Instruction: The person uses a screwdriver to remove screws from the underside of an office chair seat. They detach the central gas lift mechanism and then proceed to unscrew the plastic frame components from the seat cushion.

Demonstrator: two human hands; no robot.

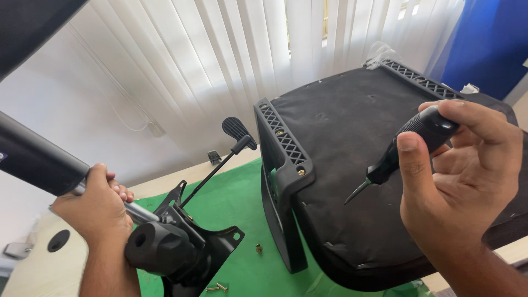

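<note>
Black screwdriver (410,146) in right hand (462,181), head view: fingers curled round the ribbed handle, thumb pressed along its side, short green-tinted tip pointing down-left. Tip hovers over the dark fabric underside of an upturned chair seat (357,165); whether it touches the fabric cannot be told. The seat takes up the right half of the view, tilted, with a black plastic armrest bracket (283,159) along its near-left edge, lattice pattern and brass screw heads showing on it. A second lattice bracket (421,80) runs along the far edge.

Left hand (96,212) lower left, fingers wrapped tight round a grey metal cylinder (38,159) that runs up and off to the left. The cylinder ends in the black chair tilt mechanism (176,245), which sits on a green mat (242,203). A round black knob (151,245) faces the camera, just beside the left wrist. A thin lever with a paddle end (237,129) rises from the mechanism toward the blinds.

Loose brass screws (217,286) lie on the mat below the mechanism; another small one (258,248) sits between mechanism and seat. Mat rests on a pale counter (33,264). White vertical blinds (220,49) behind, blue panel (489,44) top right.
</note>
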